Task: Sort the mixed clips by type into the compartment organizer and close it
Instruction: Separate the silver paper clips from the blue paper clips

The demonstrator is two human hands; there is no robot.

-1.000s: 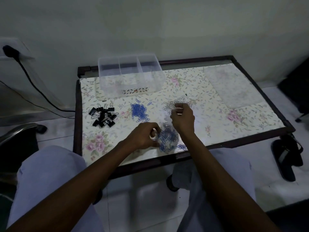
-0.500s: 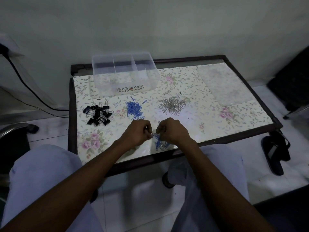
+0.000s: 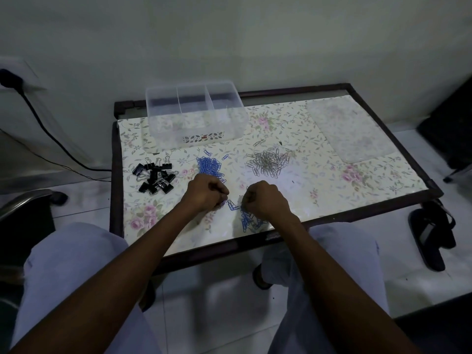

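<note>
Both hands — left hand, right hand — pinch linked blue clips

A home room: floral-covered low table, tiled floor, sandals, plain wall.

Both hands are curled into fists near the surface's near edge, the left hand and right hand pinching a linked blue clip chain between them. Farther off lie black clips, blue clips, silver clips and the organizer.
</note>
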